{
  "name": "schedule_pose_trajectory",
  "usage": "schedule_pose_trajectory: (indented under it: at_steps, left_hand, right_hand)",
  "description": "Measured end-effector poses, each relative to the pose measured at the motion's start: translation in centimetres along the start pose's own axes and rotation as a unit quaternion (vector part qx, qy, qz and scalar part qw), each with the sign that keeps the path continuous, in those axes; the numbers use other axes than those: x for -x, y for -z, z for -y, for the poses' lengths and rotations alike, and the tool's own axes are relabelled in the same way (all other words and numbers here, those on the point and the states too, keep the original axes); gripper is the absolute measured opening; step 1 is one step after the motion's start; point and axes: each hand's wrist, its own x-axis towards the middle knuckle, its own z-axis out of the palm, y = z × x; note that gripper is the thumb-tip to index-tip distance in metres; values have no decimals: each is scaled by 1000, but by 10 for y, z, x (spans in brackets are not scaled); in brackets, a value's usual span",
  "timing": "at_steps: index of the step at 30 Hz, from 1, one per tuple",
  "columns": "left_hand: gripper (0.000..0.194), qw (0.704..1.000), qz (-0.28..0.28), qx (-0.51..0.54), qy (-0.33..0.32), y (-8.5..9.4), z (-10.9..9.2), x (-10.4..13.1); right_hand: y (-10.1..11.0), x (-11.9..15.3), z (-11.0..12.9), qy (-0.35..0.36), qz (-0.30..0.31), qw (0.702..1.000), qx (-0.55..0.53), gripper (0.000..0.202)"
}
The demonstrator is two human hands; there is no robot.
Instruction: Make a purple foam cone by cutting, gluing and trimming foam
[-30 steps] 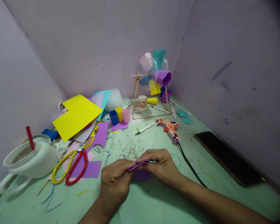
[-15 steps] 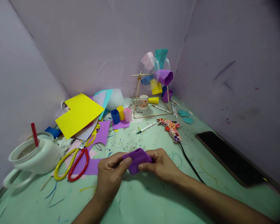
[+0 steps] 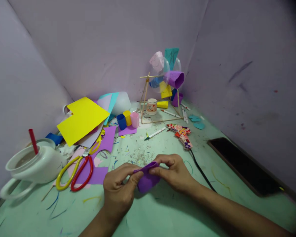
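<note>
One purple piece [image 3: 148, 182], curled into a flattened tube, sits between both hands at front centre, over the green tabletop [image 3: 148, 217]. Left hand [image 3: 119, 184]: thumb and fingers nearly closed, pinching its left edge. Right hand [image 3: 174, 172]: similar pinch, thumb on the near side of the upper right edge, fingers curled behind. Top opening squeezed narrow.

Left of hands: scissors [image 3: 86, 153], one yellow loop, one red, lying by purple scraps [image 3: 100, 176]. Further left, white pot [image 3: 49, 168] with handle, red stick [image 3: 33, 141] leaning in it. Right: phone [image 3: 244, 166], dark screen up. Black cord [image 3: 199, 168] runs from the right forearm to a floral glue gun [image 3: 181, 133] on the table. Marker [image 3: 156, 133], green tip, just left of it.

Farther back: blue cup [image 3: 121, 122], yellow cup [image 3: 127, 118], pink cup [image 3: 134, 119], grouped upright. Notched yellow sheet [image 3: 82, 121] atop the paper pile to their left. Back: stick frame [image 3: 162, 120] carries a clear wheel with coloured pieces round it; patterned cup [image 3: 151, 107] stands within the base.
</note>
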Motion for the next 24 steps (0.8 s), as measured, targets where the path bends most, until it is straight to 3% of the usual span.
schedule_pose_trajectory:
  at_steps: [4,6,10,12,17,20,24]
  left_hand:
    - [9,994,91,-23,63,-4,0,-2]
    - [16,991,98,-35,79,-8,3,0]
    - [24,991,92,-53,84,-11,8,2]
    - [17,991,94,-57,75,-8,8,1]
    - [9,998,21,-58,11,0,6,-2]
    - [18,998,-9,-58,-23,1,5,-1]
    - [17,997,-16,-56,-54,-1,4,4]
  right_hand:
    - [1,-1,-5,-6,-52,998,-19,7]
    - [0,-1,-7,-15,-62,997,-31,7]
    - [1,-2,-8,-36,-57,996,-54,12]
    - [1,-3,-7,-43,-49,996,-60,13]
    - [-1,-4,-6,-60,-12,996,-60,7]
    - [-3,-3,-5,-67,2,996,-64,3]
    - [-3,-1,-5,-77,12,993,-88,18]
